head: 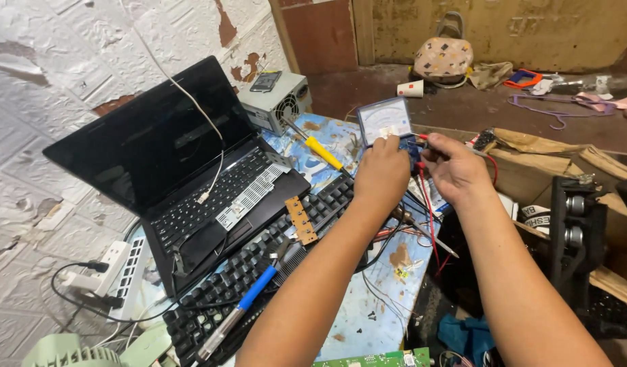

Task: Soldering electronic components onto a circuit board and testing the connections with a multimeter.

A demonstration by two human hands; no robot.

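Both hands at an analog multimeter [385,122] standing tilted at the far edge of a cluttered blue table [368,319]. Left hand [381,173] curled over the meter's lower body, gripping it. Right hand [456,166] fingers pinched on a red probe plug [419,138] at the meter's right side, red lead [428,204] hanging down. Open black laptop [171,156] at left, loose black keyboard [259,265] beside it, blue-handled soldering iron [242,306] lying across the keys, yellow-handled screwdriver [324,153] near the meter.
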